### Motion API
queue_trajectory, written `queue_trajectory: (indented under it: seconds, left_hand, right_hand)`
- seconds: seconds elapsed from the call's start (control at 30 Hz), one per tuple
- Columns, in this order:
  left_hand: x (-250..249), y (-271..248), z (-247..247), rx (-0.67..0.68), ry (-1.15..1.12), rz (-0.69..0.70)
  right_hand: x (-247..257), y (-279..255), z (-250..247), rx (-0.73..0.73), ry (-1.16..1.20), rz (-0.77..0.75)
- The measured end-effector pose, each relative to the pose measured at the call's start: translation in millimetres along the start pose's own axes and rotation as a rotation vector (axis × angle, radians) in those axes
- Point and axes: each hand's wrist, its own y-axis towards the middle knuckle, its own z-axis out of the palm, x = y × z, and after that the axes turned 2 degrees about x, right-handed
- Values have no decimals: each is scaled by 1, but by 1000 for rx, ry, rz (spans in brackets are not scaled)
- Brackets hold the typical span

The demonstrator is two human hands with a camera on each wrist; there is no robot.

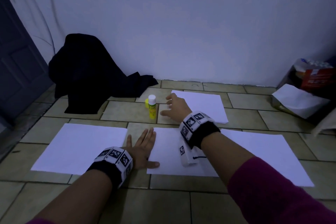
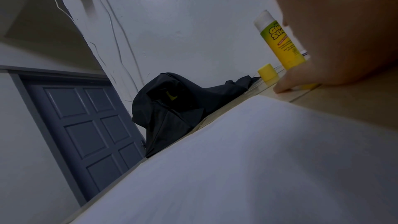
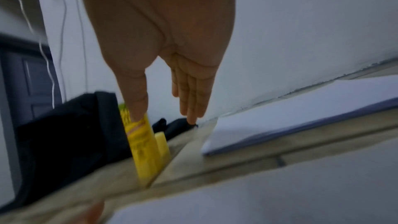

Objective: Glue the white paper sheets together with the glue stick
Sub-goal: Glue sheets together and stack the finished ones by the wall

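A yellow glue stick (image 1: 152, 107) (image 2: 280, 40) (image 3: 144, 147) stands upright on the tiled floor with its white top showing. Its yellow cap (image 1: 146, 103) (image 2: 268, 74) sits just behind it. My right hand (image 1: 174, 107) (image 3: 163, 74) hovers open just right of the stick, thumb and fingers spread, not touching it. My left hand (image 1: 143, 149) lies flat, fingers straight, on the left edge of the middle white sheet (image 1: 171, 154). Another sheet (image 1: 81, 147) (image 2: 237, 168) lies to the left. A third sheet (image 1: 263, 154) lies to the right. A stack of paper (image 1: 205, 105) (image 3: 301, 117) lies beyond.
A black bag (image 1: 91, 72) (image 2: 176, 108) leans against the wall at back left, next to a grey door (image 1: 16, 63). A bag of packages with crumpled paper (image 1: 305, 89) sits at the right. The wall (image 1: 181, 23) is close behind the glue stick.
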Motion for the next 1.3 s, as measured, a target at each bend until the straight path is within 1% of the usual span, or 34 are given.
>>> queue_trajectory:
  seconds: [0.07, 0.13, 0.2, 0.3, 0.37, 0.4, 0.47, 0.53, 0.6, 0.7, 0.9, 1.0, 1.07, 1.17, 1.3]
  left_hand:
    - [0, 0, 0, -1, 11, 5]
    - [1, 1, 0, 4, 21, 7]
    - [3, 3, 1, 12, 20, 10]
    - [6, 6, 2, 3, 17, 11]
    - [6, 6, 3, -2, 13, 12]
    - [6, 6, 3, -2, 10, 17]
    - [5, 5, 3, 9, 9, 27]
    - [5, 3, 3, 19, 25, 28]
    - [4, 2, 2, 20, 44, 22]
    - [4, 1, 2, 14, 39, 21]
    - [3, 1, 3, 14, 39, 12]
    - [2, -1, 2, 14, 43, 9]
    - [1, -1, 1, 15, 42, 7]
    - [0, -1, 1, 16, 39, 4]
    - [0, -1, 1, 16, 41, -2]
  right_hand:
    - [-12, -18, -20, 18, -43, 9]
    - [-27, -37, -42, 61, -154, 63]
    - [-44, -56, -63, 100, -285, 149]
    - [-68, -83, -86, 188, -422, 322]
    - [-85, -101, -95, 255, -471, 424]
    - [-95, -111, -98, 266, -477, 470]
    - [-116, -128, -101, 250, -486, 554]
    - [-136, -140, -98, 242, -546, 602]
    - [-153, -148, -94, 256, -573, 616]
    - [-170, -154, -88, 255, -519, 604]
    - [-173, -159, -93, 212, -431, 525]
    - [-173, -164, -98, 220, -372, 508]
    - [-175, -167, -99, 177, -291, 475]
    - [-178, -170, -99, 49, -145, 434]
    - [-178, -173, -100, 40, -169, 406]
